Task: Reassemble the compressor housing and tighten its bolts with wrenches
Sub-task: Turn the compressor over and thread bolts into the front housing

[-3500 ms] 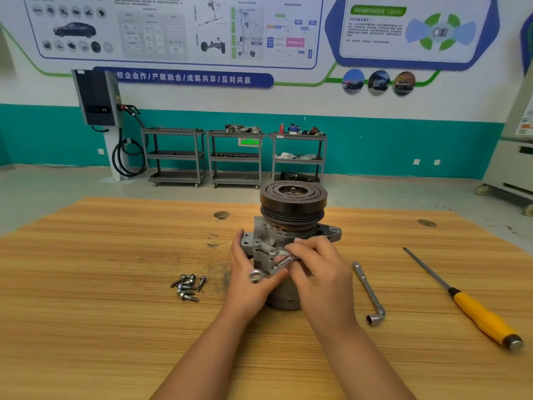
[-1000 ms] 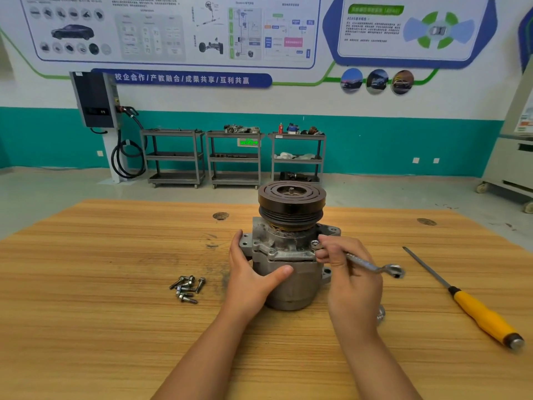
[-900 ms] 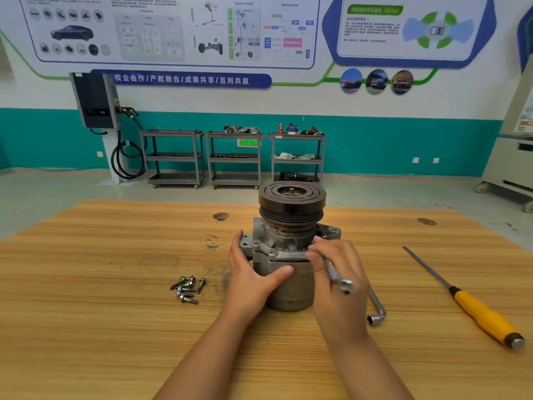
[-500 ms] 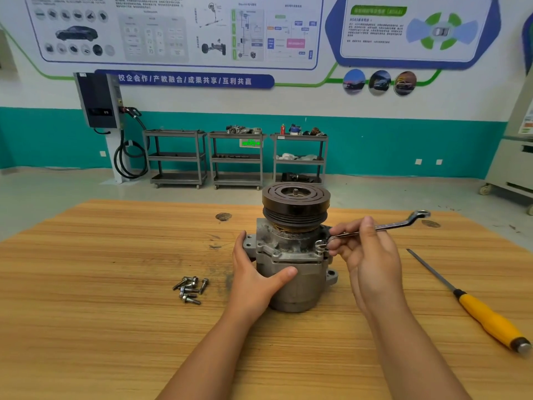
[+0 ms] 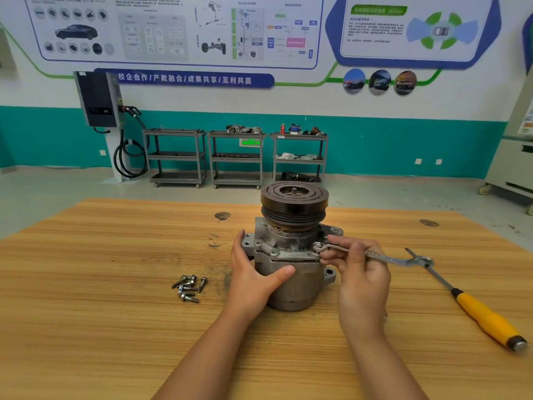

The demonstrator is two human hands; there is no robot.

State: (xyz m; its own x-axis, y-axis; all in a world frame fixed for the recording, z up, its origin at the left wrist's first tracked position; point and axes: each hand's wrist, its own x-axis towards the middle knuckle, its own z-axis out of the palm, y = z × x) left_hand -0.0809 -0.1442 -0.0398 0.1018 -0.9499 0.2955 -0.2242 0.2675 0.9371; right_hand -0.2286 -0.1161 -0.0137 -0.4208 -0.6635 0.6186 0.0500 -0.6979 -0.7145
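The grey compressor housing (image 5: 291, 281) stands upright on the wooden table (image 5: 115, 284), its black pulley (image 5: 294, 203) on top. My left hand (image 5: 253, 275) grips the housing's left side, thumb across the front. My right hand (image 5: 360, 272) pinches a silver ring wrench (image 5: 383, 256). The wrench's ring end sits on a bolt (image 5: 317, 246) at the housing's right flange, and its handle points right. Several loose bolts (image 5: 189, 287) lie left of the housing.
A yellow-handled screwdriver (image 5: 487, 316) lies at the right, its shaft tip near the wrench's free end. Grey shelf carts (image 5: 236, 157) and a wall charger (image 5: 99, 99) stand far behind the table.
My right hand has swung the wrench handle clockwise, from pointing up and back right down to level and toward me. The left hand stays on the housing.
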